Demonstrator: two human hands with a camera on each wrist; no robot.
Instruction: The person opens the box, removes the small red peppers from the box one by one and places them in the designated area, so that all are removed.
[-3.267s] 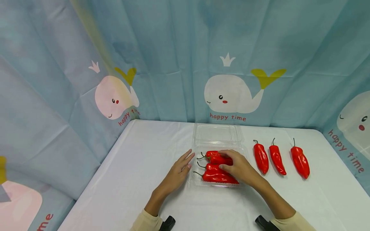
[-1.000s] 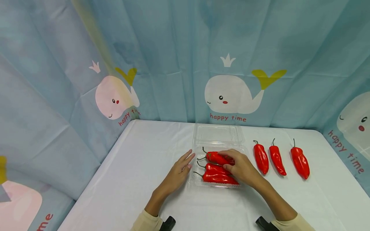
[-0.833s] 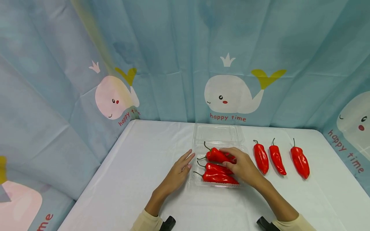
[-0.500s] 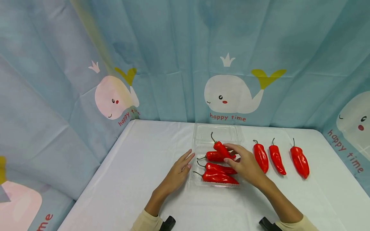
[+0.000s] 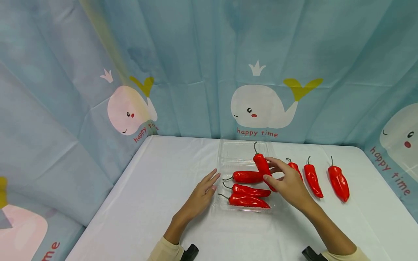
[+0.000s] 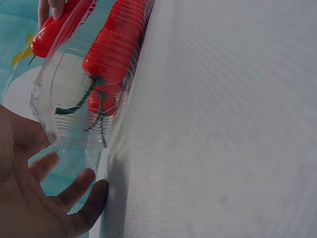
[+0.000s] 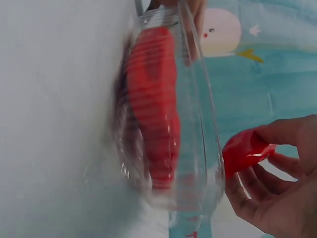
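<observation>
My right hand (image 5: 289,183) pinches a red pepper (image 5: 262,165) between thumb and fingers, its dark stem pointing up and away. It hangs over the right side of a clear plastic clamshell box (image 5: 225,168). Three more red peppers (image 5: 249,201) lie crosswise in the box, stems to the left. My left hand (image 5: 200,195) has its fingers extended at the box's left edge. In the left wrist view the thumb touches or nearly touches the clear wall (image 6: 44,99). The right wrist view shows the held pepper (image 7: 245,151) outside the box wall.
Three red peppers (image 5: 339,183) lie in a row on the white table (image 5: 156,174) to the right; my right hand partly covers the nearest. The box's hinged lid (image 5: 245,150) lies open towards the back. A blue whale-print curtain (image 5: 192,72) hangs behind the table.
My right hand has lifted a pepper from the back of the box, turned it stem-up and carried it to the right. My left hand has stayed in place.
</observation>
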